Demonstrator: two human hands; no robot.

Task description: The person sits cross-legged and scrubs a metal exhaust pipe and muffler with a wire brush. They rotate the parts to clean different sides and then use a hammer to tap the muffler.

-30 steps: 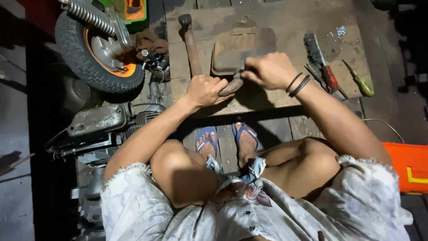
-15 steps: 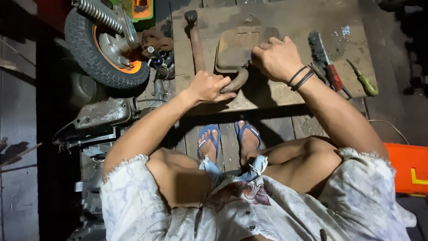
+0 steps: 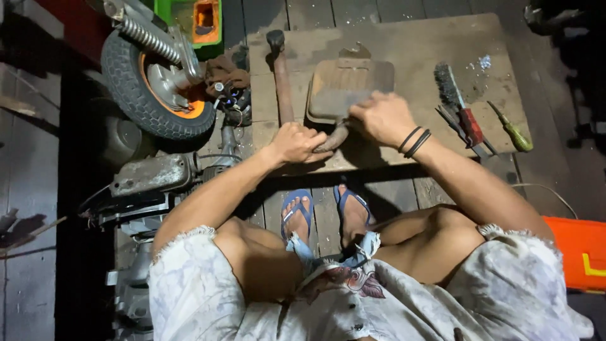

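My left hand (image 3: 295,143) grips the curved pipe end of the rusty flat metal muffler (image 3: 349,88), my right hand (image 3: 383,116) closes on its near edge, and the rust is not yet cleaned off.

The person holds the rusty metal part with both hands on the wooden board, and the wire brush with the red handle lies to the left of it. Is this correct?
Not quite. In the head view the wire brush with the red handle lies to the right of the rusty metal part, not the left. Both the left hand and right hand do hold it on the wooden board.

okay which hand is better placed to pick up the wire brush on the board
Right. The right hand rests on the rusty metal part, nearer the wire brush; the left hand grips the part's curved pipe, farther away.
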